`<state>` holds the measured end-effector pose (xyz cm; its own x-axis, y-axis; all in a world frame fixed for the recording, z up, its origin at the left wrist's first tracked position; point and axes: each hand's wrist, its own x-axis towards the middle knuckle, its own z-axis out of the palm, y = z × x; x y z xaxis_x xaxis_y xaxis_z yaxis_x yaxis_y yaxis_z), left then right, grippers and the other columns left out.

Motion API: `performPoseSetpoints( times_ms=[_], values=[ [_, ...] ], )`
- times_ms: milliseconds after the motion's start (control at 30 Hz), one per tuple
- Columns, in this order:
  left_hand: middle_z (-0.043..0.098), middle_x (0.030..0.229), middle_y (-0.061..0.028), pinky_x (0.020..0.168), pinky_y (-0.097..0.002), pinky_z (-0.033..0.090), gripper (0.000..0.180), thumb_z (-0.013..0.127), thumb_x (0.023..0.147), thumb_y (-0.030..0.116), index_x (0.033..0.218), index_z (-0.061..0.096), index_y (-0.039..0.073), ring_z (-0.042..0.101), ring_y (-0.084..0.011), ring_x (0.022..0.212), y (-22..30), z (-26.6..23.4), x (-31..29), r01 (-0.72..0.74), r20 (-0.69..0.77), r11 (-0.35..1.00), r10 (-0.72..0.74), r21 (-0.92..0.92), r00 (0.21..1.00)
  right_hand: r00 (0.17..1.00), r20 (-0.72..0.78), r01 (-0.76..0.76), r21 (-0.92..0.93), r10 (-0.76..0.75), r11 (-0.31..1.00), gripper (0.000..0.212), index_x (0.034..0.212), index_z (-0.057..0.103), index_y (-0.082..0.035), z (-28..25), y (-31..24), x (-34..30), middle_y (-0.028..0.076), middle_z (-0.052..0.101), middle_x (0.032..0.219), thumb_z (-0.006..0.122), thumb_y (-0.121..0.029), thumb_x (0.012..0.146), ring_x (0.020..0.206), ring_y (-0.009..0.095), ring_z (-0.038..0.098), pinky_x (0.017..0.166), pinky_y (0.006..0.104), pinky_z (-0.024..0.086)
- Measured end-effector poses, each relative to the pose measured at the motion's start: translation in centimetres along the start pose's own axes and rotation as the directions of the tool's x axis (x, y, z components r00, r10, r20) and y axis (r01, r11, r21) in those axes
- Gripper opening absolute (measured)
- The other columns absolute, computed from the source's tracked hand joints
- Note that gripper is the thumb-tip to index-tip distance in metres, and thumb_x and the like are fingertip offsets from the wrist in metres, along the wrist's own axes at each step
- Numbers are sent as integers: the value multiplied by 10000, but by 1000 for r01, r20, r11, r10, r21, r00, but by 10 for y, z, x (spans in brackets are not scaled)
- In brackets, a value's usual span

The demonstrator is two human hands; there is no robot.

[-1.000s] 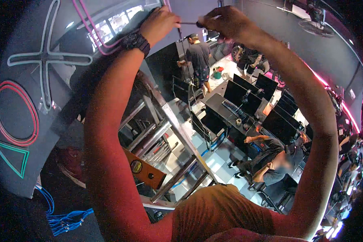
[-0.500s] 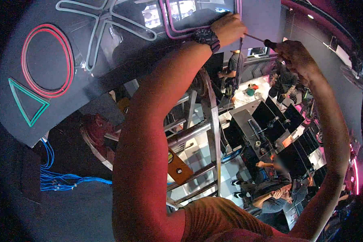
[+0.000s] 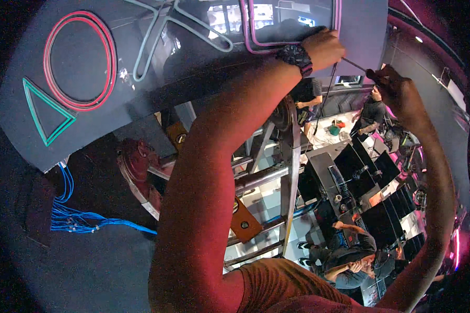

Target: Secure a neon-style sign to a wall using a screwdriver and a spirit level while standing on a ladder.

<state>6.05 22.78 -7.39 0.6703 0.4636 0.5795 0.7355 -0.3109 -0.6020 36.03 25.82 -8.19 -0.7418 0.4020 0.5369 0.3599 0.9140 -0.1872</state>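
High up, at the lower edge of a dark glossy sign panel [image 3: 136,104], my left hand [image 3: 324,48] is closed beside the square pink-purple tube outline [image 3: 248,26]. Whatever its fingers pinch is hidden behind them. A black watch is strapped on that wrist. My right hand [image 3: 399,91] is wrapped round the dark handle of a screwdriver [image 3: 356,65]. Its thin shaft slants up to the left, its tip ending at my left fingertips. A thin dark cable [image 3: 326,96] hangs down just below my left hand.
A metal stepladder [image 3: 292,172] stands below my arms. Green triangle [image 3: 68,121], red circle [image 3: 113,57] and pale cross [image 3: 154,39] tubes line the panel. Blue cables [image 3: 89,225] bunch at left. Below are desks with monitors [image 3: 381,221], and people, one [image 3: 350,261] nearby.
The whole view has shifted, so the panel and both hands appear farther right and slightly lower. The screwdriver stays in my right hand with its tip at my left fingers.
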Motion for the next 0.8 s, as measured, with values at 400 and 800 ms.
performPoseSetpoints(
  times_ms=[400, 800],
  values=[
    [710, 840, -102, 811, -430, 549, 166, 670, 820, 209, 900, 793, 132, 666, -296, 931, -4, 2, -9, 52, 4, 998, -52, -25, 999, 932, 116, 326, -679, -343, 658, 687, 1504, 467, -150, -3, -30, -13, 206, 641, 1250, 711, -122, 861, 988, 370, 697, 832, 475, 574],
    [730, 878, -130, 838, -442, 546, 161, 704, 847, 224, 902, 780, 93, 674, -322, 947, -16, 13, -23, 73, 68, 997, -74, 25, 995, 869, 11, 466, -359, -495, 809, 557, 1421, 595, -160, 17, 13, 21, 124, 674, 1172, 738, -89, 887, 1000, 353, 662, 955, 408, 544]
  ],
)
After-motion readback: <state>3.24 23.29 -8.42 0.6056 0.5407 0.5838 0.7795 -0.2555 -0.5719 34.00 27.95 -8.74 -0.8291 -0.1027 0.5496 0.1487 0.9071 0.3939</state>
